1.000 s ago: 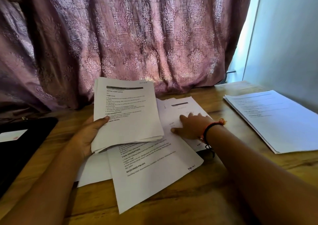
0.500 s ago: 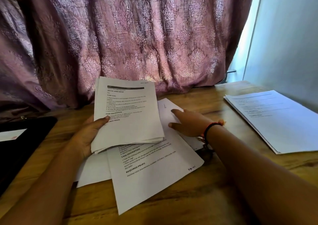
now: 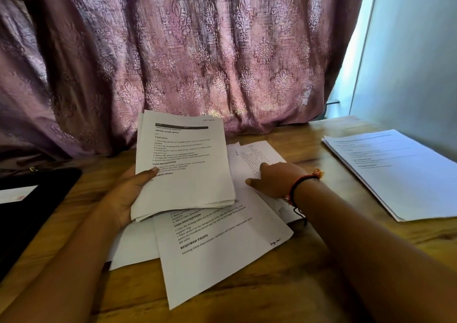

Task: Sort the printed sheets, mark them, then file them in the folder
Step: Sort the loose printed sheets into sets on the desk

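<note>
Operator: Step in hand?

Technician: Sorting. The left hand (image 3: 123,196) grips a stack of printed sheets (image 3: 185,169) from below with the thumb across the front. The stack is tilted up above the table (image 3: 309,285). The right hand (image 3: 274,181) lies on the loose sheets (image 3: 222,248) spread beneath, with the fingers reaching onto a small-print sheet (image 3: 257,154) and the thumb out to the side. It cannot be told whether those fingers pinch the sheet or only press it.

Operator: Location of other material?

Technician: A second pile (image 3: 400,171) lies well apart, at the right of the table. A black flat item (image 3: 32,211) at the far left, with a white label on it, is probably the folder. Handwritten notes show on some sheet corners, so part of the marking may be done. Filing is judged outstanding.

Operator: Requirement for the next move?

Technician: Free the small-print sheet from its overlapping neighbours without dragging them. Lift it by one edge. Read its heading, then assign it to the held stack or to the second pile; the correct destination cannot be judged from here. Keep the left grip firm so the stack does not fan out.
</note>
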